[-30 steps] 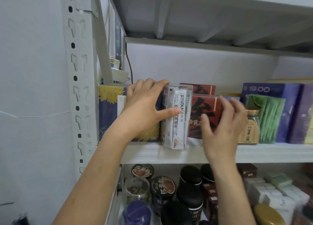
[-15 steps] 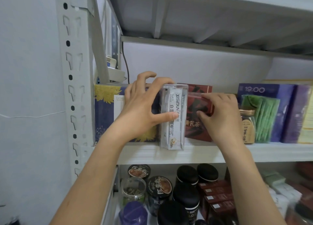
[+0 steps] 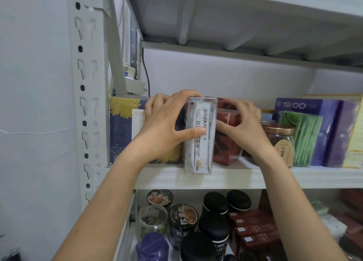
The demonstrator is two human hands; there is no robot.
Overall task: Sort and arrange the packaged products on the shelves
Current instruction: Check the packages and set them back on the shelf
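Note:
A clear box of white sachets [image 3: 200,148] stands upright at the front of the middle shelf [image 3: 245,177]. My left hand [image 3: 167,127] grips it, fingers curled over its top left edge and thumb across its front. Right of it stand dark red boxes [image 3: 225,146], one before another. My right hand [image 3: 241,129] holds the front red box, fingers curled over its top and thumb at its left face. A blue box with yellow flowers [image 3: 121,131] stands left, partly hidden by my left hand.
Right of the red boxes are a brown-lidded jar [image 3: 280,144], a green sachet pack [image 3: 302,140] and purple boxes [image 3: 332,135]. The shelf below holds black-lidded jars [image 3: 214,203], small red boxes [image 3: 253,227] and a purple tin [image 3: 152,247]. A metal upright [image 3: 88,83] bounds the left side.
My right hand moved up and left onto the top of the front red box and curled round it. My left hand kept its grip on the sachet box.

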